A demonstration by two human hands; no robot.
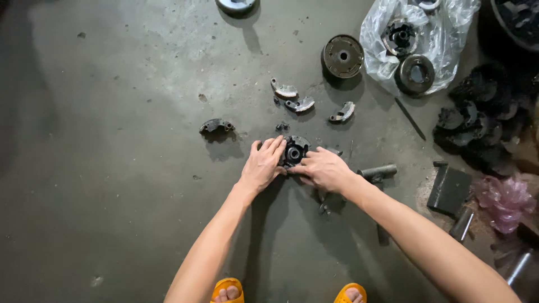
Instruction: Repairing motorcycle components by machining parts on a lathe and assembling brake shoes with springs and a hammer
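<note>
Both hands' fingers (pixel 276 147) round clutch hub (pixel 294 150)

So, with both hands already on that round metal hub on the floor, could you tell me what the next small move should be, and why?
Probably reach for a curved shoe piece. The left hand and right hand flank the round hub, which looks bare around its rim, while several curved shoes, such as another to the left, lie loose on the concrete floor within arm's reach. One hand could steady the hub.
</note>
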